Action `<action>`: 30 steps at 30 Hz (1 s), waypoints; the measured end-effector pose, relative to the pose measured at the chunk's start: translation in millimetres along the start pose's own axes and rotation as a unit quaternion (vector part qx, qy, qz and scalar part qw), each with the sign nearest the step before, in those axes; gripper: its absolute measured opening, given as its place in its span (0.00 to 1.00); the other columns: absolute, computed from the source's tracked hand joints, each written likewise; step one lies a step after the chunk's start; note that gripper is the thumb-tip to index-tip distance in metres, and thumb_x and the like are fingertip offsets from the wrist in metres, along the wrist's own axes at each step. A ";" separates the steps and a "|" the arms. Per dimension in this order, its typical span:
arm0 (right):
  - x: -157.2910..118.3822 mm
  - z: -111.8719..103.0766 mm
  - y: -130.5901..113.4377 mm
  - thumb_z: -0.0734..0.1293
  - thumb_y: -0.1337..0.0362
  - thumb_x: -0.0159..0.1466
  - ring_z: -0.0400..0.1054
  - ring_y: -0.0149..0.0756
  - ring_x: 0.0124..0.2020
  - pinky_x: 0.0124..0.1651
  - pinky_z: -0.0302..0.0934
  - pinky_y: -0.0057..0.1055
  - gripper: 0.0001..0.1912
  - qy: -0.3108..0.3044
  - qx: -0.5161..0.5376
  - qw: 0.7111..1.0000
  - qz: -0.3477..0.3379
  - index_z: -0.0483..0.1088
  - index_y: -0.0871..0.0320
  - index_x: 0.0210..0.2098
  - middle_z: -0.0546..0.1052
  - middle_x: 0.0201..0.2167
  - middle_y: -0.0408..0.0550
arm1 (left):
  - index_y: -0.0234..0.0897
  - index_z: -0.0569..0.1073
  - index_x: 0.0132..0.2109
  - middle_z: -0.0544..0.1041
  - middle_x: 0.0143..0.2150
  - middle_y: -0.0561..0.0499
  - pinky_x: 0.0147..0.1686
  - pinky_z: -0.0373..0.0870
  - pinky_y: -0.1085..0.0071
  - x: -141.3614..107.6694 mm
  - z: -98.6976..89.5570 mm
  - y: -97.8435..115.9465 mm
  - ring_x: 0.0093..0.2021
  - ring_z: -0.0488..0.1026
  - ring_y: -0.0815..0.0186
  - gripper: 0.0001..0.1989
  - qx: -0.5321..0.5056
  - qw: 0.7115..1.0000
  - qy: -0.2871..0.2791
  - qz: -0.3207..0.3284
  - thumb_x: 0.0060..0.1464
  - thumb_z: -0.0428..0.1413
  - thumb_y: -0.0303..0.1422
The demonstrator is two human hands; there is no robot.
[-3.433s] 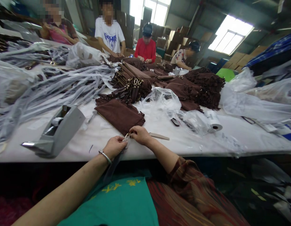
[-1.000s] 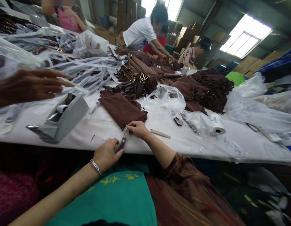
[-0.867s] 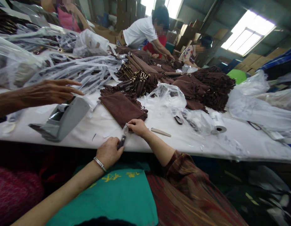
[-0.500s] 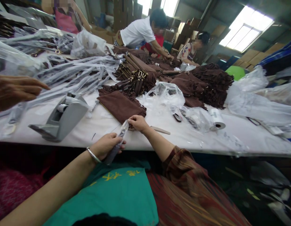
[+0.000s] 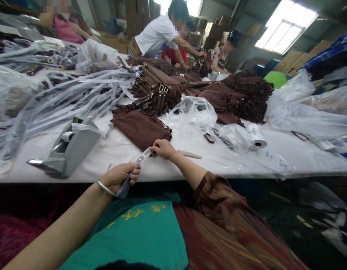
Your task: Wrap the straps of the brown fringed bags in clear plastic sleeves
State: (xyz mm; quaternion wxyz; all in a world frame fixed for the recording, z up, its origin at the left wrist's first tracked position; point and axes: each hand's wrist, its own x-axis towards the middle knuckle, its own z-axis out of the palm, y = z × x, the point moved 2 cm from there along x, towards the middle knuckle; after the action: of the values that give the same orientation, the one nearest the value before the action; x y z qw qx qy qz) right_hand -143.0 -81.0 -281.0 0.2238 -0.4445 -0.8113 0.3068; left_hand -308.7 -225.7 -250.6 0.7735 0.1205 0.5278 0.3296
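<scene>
A narrow clear plastic sleeve (image 5: 142, 156) with something dark in its lower part, perhaps a strap, stretches between my hands at the table's front edge. My left hand (image 5: 122, 177), a silver bangle at its wrist, is wrapped round the darker lower part. With thumb and fingers my right hand (image 5: 163, 148) pinches the upper end. Just behind my right hand lies a brown fringed pouch (image 5: 139, 129) with a zip along its edge. Scissors (image 5: 190, 154) lie partly hidden beside my right wrist.
A grey tape dispenser (image 5: 69, 150) stands at the left front. Plastic-wrapped straps (image 5: 75, 97) spread behind it. Brown bags with gold clasps (image 5: 159, 88) are piled mid-table. Further right are crumpled plastic (image 5: 194, 112) and a white roll (image 5: 256, 137). Co-workers (image 5: 159, 35) stand across the table.
My hands are further apart, the left having moved down and left, with the sleeve drawn straighter between them. Another person's hand at the left has gone from view.
</scene>
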 end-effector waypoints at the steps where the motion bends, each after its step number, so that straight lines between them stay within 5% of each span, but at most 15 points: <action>1: -0.9 0.7 0.5 0.70 0.60 0.58 0.67 0.30 0.27 0.32 0.59 0.26 0.10 0.014 0.006 1.000 0.007 0.71 0.59 0.25 0.75 0.23 0.43 | 0.34 0.65 0.36 0.59 0.23 0.59 0.15 0.57 0.84 -0.8 -0.1 2.8 0.17 0.57 0.79 0.04 -0.006 1.000 0.000 -0.003 0.60 0.49 0.29; 10: -5.5 7.3 10.9 0.66 0.62 0.62 0.66 0.27 0.15 0.17 0.57 0.20 0.08 0.005 0.249 0.957 0.152 0.66 0.58 0.28 0.71 0.17 0.39 | 0.33 0.64 0.37 0.59 0.23 0.59 0.16 0.61 0.82 -4.6 -3.3 14.9 0.17 0.61 0.77 0.03 -0.031 0.998 -0.042 -0.023 0.61 0.49 0.26; 24: -5.9 31.1 -0.7 0.69 0.68 0.52 0.64 0.26 0.19 0.22 0.60 0.23 0.12 0.026 0.363 0.927 0.087 0.68 0.58 0.37 0.72 0.25 0.38 | 0.32 0.63 0.37 0.59 0.23 0.60 0.16 0.60 0.83 -2.8 -12.0 14.3 0.17 0.62 0.78 0.04 -0.177 0.978 -0.100 -0.050 0.63 0.48 0.26; 30: -17.1 23.0 -1.4 0.69 0.60 0.57 0.61 0.27 0.22 0.26 0.58 0.24 0.10 0.029 0.229 0.972 0.036 0.67 0.58 0.35 0.68 0.23 0.37 | 0.33 0.63 0.37 0.60 0.23 0.60 0.16 0.60 0.83 -4.0 -12.5 18.9 0.17 0.62 0.78 0.03 -0.215 0.969 -0.112 -0.046 0.63 0.49 0.25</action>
State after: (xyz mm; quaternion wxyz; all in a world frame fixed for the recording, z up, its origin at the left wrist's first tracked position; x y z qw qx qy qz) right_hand -149.8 -103.0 -298.0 0.3322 -0.4194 -0.6956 0.4794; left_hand -328.1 -216.0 -242.7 0.8498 -0.0367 0.3595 0.3837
